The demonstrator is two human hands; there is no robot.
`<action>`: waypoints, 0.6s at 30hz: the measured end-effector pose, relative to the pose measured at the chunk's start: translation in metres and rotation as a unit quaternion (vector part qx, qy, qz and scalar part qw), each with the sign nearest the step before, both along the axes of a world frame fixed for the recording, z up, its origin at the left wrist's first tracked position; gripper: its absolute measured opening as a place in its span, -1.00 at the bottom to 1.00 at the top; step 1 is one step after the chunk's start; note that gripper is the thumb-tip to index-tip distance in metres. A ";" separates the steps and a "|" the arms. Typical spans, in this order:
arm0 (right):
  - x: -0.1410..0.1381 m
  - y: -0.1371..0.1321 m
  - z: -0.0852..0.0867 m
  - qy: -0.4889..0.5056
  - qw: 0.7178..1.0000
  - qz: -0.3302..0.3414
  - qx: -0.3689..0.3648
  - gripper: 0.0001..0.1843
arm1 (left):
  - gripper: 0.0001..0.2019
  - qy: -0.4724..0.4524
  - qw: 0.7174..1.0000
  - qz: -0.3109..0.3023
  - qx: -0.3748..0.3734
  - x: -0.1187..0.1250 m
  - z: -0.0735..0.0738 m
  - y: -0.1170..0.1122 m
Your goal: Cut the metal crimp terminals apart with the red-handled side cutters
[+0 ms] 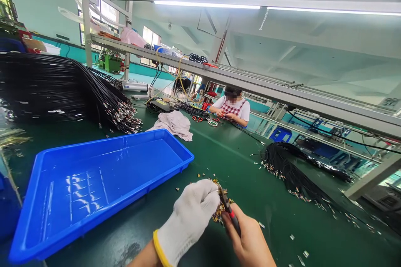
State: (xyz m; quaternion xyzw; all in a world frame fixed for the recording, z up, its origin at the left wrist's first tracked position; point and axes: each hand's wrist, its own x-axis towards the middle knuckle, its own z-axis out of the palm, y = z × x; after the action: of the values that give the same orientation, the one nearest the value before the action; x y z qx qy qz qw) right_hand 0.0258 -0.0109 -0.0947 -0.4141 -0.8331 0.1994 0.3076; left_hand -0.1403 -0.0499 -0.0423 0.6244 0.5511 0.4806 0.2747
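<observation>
Gripping pliers (pixel 231 210) over a heap of small gold-coloured metal pieces (pixel 217 216) on the green tabletop (pixel 225 154), right of the blue tray (pixel 125 167).
Angling the bare right hand (pixel 246 231) in from lower right, wrapped round the red-and-black handles; curling the white-gloved left hand (pixel 194 205) inward beside the plier jaws, with fingertips bunched; cannot tell what, if anything, in that pinch.
</observation>
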 end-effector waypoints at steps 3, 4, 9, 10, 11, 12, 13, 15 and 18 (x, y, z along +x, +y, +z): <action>-0.001 0.003 -0.008 0.007 1.000 -0.008 0.000 -0.59 | -0.73 -0.010 1.000 -0.009 -0.007 -0.001 -0.003 0.002; -0.002 0.003 -0.011 0.012 1.000 -0.009 -0.006 -0.57 | -0.74 -0.019 1.000 -0.014 -0.006 -0.001 -0.004 0.003; -0.012 0.001 -0.010 0.113 0.985 -0.026 -0.130 -0.44 | -0.74 -0.078 0.996 -0.034 -0.011 -0.002 -0.006 0.008; -0.015 0.000 -0.006 0.150 0.966 -0.026 -0.211 -0.41 | -0.73 -0.087 0.995 -0.037 -0.015 -0.003 -0.006 0.008; -0.016 -0.001 -0.001 0.194 0.933 -0.020 -0.302 -0.38 | -0.73 -0.092 0.995 -0.041 -0.021 -0.003 -0.006 0.009; -0.017 -0.001 0.003 0.239 0.889 -0.006 -0.391 -0.36 | -0.72 -0.094 0.994 -0.046 -0.027 -0.003 -0.006 0.010; -0.017 -0.002 0.008 0.282 0.839 0.012 -0.464 -0.36 | -0.71 -0.093 0.994 -0.049 -0.033 -0.003 -0.007 0.011; -0.014 -0.001 0.015 0.356 0.759 0.056 -0.541 -0.39 | -0.71 -0.090 0.994 -0.043 -0.046 -0.002 -0.010 0.013; -0.008 0.002 0.017 0.404 0.712 0.084 -0.569 -0.48 | -0.71 -0.107 0.992 -0.017 -0.070 -0.002 -0.017 0.017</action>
State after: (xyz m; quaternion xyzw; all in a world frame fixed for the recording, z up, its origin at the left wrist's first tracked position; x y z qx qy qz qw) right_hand 0.0178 -0.0093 -0.0776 -0.3189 -0.3902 0.8090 0.3026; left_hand -0.1428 -0.0325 -0.0592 0.5579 0.5403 0.5000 0.3832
